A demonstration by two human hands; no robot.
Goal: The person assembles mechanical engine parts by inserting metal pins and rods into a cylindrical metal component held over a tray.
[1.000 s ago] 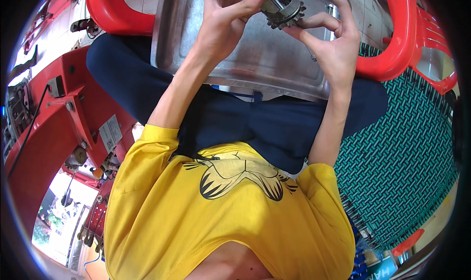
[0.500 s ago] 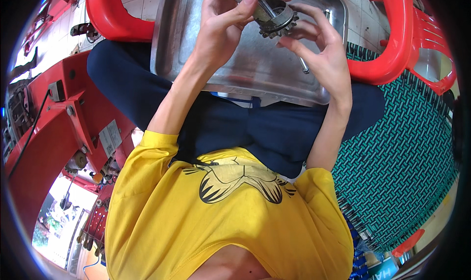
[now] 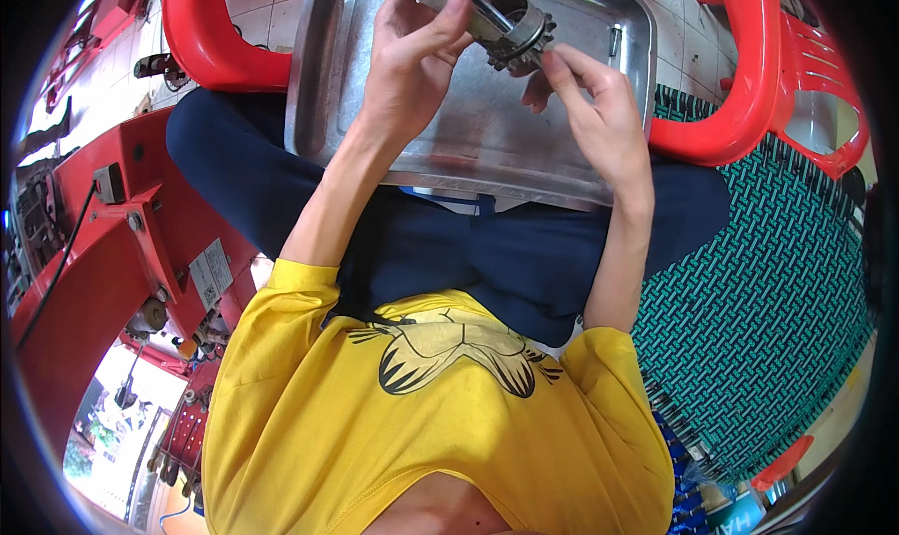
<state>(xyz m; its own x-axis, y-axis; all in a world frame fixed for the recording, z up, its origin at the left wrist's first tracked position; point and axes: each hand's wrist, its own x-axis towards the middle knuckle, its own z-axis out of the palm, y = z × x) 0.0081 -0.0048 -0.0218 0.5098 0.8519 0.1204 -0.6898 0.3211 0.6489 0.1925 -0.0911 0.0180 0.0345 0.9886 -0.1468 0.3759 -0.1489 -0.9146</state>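
Note:
A grimy metal shaft assembly (image 3: 501,29) with a toothed gear (image 3: 524,52) at its near end is held up over a shallow metal tray (image 3: 449,179). My left hand (image 3: 412,62) is closed round the shaft, with its thumb lying along the top. At the gear's right edge, my right hand (image 3: 599,109) has thumb and forefinger drawn together against the teeth; its other fingers curl underneath and are partly hidden. A thin metal rod (image 3: 615,40) lies in the tray beyond my right hand, which may cover part of it.
Red plastic chairs (image 3: 225,57) (image 3: 749,113) flank the tray, which sits at my crossed legs. On the right is a green-and-black woven seat (image 3: 758,301). Red machinery (image 3: 112,226) with fittings and a cable stands close on my left.
My right hand has shifted left and its fingers have closed in at the gear's edge. The shaft assembly has tilted slightly in my left hand, which keeps its hold.

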